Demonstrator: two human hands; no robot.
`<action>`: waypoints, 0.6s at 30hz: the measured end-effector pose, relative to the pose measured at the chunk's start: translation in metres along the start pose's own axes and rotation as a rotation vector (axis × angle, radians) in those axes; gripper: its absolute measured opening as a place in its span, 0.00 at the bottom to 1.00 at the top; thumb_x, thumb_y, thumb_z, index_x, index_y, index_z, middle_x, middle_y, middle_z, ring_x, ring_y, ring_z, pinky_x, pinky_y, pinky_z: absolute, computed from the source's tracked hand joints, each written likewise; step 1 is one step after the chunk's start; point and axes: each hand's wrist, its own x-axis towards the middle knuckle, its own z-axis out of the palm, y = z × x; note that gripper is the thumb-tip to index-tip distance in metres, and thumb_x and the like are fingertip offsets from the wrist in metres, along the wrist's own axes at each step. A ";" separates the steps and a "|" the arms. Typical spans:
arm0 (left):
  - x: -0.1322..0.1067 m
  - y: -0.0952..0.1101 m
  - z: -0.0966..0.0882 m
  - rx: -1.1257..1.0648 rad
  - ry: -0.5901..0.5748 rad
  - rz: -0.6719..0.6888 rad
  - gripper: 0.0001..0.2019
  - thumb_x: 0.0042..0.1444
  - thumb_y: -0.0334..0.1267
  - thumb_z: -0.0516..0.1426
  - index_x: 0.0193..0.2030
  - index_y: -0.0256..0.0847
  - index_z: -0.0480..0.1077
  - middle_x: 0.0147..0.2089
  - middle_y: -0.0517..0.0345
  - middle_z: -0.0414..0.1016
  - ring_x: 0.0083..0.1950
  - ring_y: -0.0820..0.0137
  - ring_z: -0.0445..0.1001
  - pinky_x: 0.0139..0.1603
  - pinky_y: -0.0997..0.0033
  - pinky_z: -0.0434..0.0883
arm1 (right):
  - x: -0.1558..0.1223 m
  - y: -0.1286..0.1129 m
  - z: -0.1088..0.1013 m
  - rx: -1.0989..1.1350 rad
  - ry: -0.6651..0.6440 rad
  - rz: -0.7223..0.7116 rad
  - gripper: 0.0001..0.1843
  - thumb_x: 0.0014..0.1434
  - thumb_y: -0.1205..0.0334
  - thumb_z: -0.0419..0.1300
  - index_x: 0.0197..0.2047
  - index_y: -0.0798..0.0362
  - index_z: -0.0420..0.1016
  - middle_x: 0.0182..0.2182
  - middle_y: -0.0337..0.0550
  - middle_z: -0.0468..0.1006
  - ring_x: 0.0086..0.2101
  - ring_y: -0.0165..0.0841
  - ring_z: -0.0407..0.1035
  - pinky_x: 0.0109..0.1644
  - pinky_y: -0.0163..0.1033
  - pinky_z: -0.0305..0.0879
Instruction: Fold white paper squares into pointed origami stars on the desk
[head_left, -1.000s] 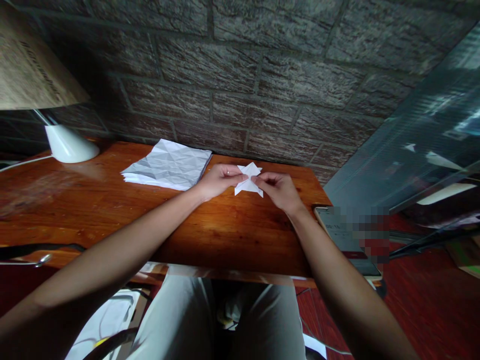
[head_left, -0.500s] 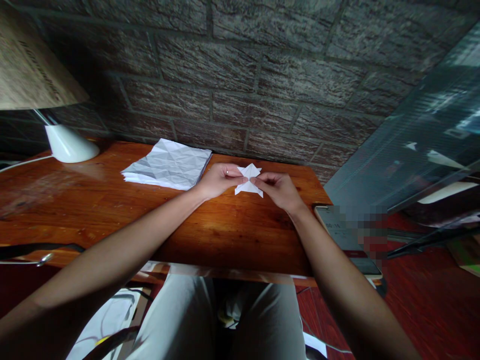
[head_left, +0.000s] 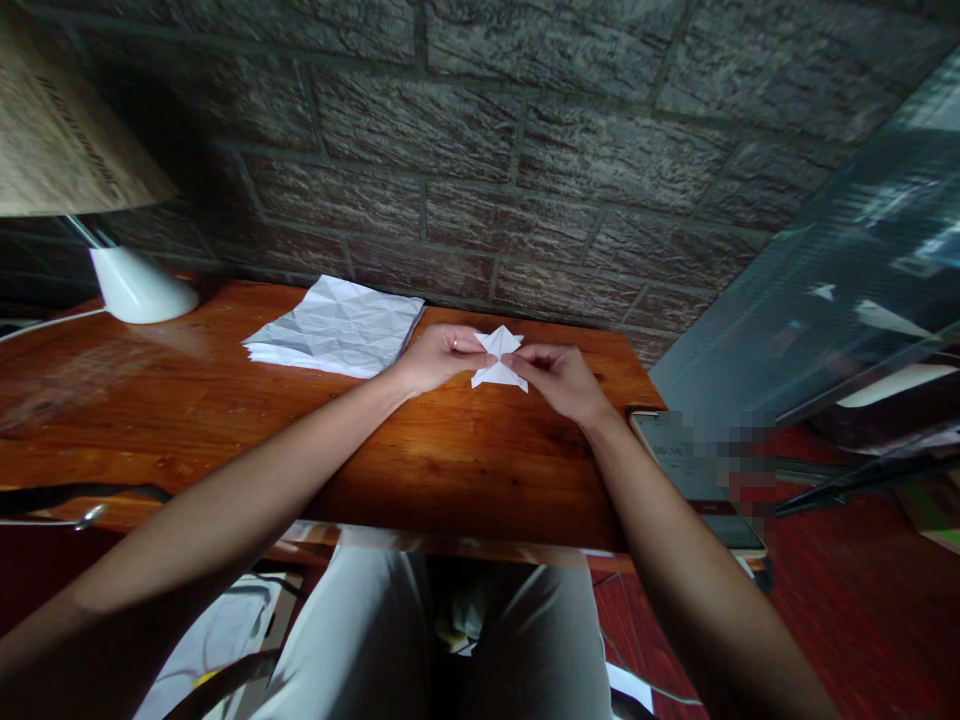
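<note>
A small white folded paper figure (head_left: 501, 374), with pointed corners at top and bottom, is held between both hands just over the wooden desk (head_left: 450, 470). My left hand (head_left: 444, 360), with a ring on one finger, pinches its left side, thumb on the front. Opposite it, my right hand (head_left: 561, 380) pinches the right side the same way, and the two thumb tips nearly meet at the figure's middle. The fingers behind the paper are partly hidden. Left of my left hand lies a stack of creased white paper sheets (head_left: 337, 325).
A lamp with a white base (head_left: 142, 287) and tan shade (head_left: 67, 130) stands at the far left. A phone or tablet (head_left: 690, 470) lies at the desk's right edge. Behind the desk rises a brick wall (head_left: 465, 230); a glass panel (head_left: 817, 250) is on the right.
The paper figure's lower points have shifted very slightly, and its lower left point looks less spread. Both hands keep their pinch in nearly the same place.
</note>
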 end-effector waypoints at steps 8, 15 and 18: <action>-0.002 0.000 0.002 0.001 0.017 0.021 0.16 0.45 0.43 0.74 0.38 0.36 0.81 0.39 0.50 0.87 0.41 0.63 0.83 0.47 0.63 0.77 | -0.001 -0.003 0.002 0.022 0.020 0.004 0.25 0.53 0.36 0.72 0.30 0.52 0.82 0.28 0.40 0.80 0.29 0.32 0.67 0.38 0.40 0.64; 0.001 -0.003 0.000 -0.036 -0.012 0.030 0.18 0.46 0.44 0.74 0.39 0.36 0.79 0.39 0.51 0.87 0.39 0.64 0.83 0.45 0.64 0.76 | -0.002 -0.010 0.002 0.101 -0.006 0.076 0.26 0.50 0.35 0.73 0.30 0.52 0.83 0.29 0.40 0.81 0.30 0.32 0.68 0.39 0.39 0.65; 0.002 -0.003 -0.002 -0.039 -0.004 0.039 0.19 0.47 0.44 0.74 0.41 0.36 0.79 0.38 0.51 0.87 0.40 0.64 0.83 0.44 0.65 0.76 | -0.002 -0.012 -0.001 0.137 -0.025 0.119 0.26 0.50 0.35 0.73 0.30 0.52 0.84 0.28 0.39 0.80 0.29 0.30 0.66 0.36 0.37 0.62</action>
